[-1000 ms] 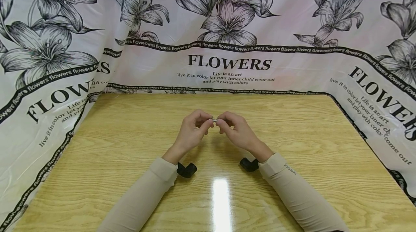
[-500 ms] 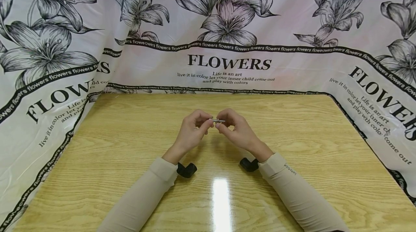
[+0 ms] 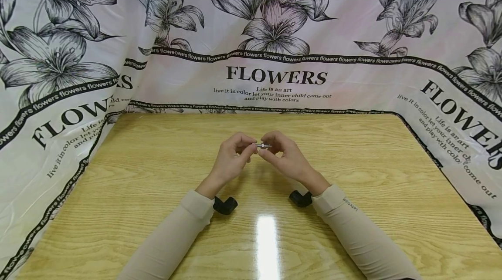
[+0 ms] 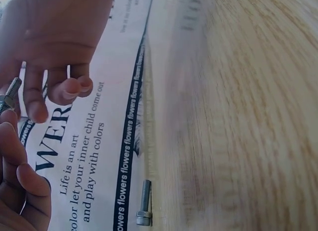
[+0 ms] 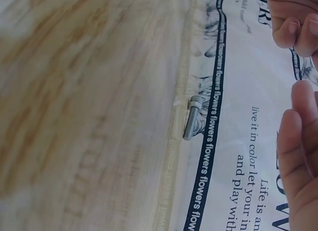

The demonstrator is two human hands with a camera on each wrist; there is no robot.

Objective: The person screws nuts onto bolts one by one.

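Observation:
In the head view my left hand [image 3: 231, 158] pinches one end of a small metal bolt [image 3: 269, 146] between thumb and index finger. A nut [image 3: 262, 145] sits partway along its shank. My right hand [image 3: 288, 156] curls its fingers round the nut, index finger above and thumb just below. The same bolt [image 4: 17, 84] shows at the left edge of the left wrist view, threaded end toward the right hand [image 4: 54, 32]. A second bolt [image 4: 144, 196] lies farther off near the table's far edge; in the right wrist view this bolt [image 5: 193, 119] lies lengthwise beside the curtain.
A wood-grain table [image 3: 157, 175] spreads below both forearms. White curtains [image 3: 176, 79] printed with flowers and lettering close it in at the back and sides. Black mounts [image 3: 225, 205] jut inward from both wrists above the tabletop.
The right thumb and fingers have parted and the thumb has dropped slightly, baring the bolt's right end and the nut. The left hand has stayed where it was.

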